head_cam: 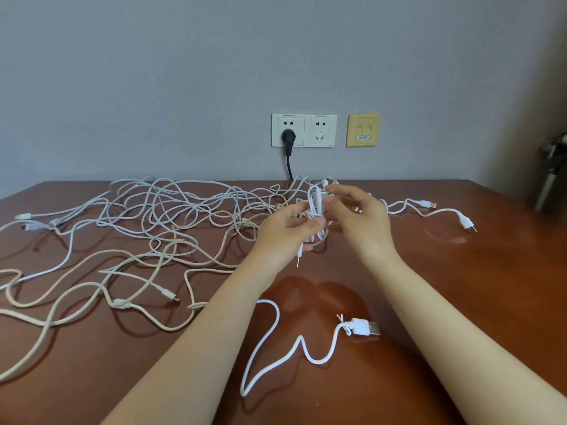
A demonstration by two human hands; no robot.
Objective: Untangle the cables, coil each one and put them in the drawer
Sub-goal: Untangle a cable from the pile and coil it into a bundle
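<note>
A thin white audio cable (316,207) is bunched into a small coil above the brown table (460,286). My left hand (282,231) holds the coil from below, and the cable's jack plug (299,256) hangs down under my fingers. My right hand (352,210) pinches the upper part of the same coil with thumb and fingers. A big tangle of white and beige cables (153,216) spreads over the left and middle of the table. A separate white USB cable (276,342) lies loose near the front, its plug (366,328) pointing right.
Two more cable ends, a USB plug (429,204) and a white plug (466,223), lie at the right rear. A black plug (288,138) sits in the wall socket behind. A dark object (552,176) stands at the far right edge. No drawer is in view.
</note>
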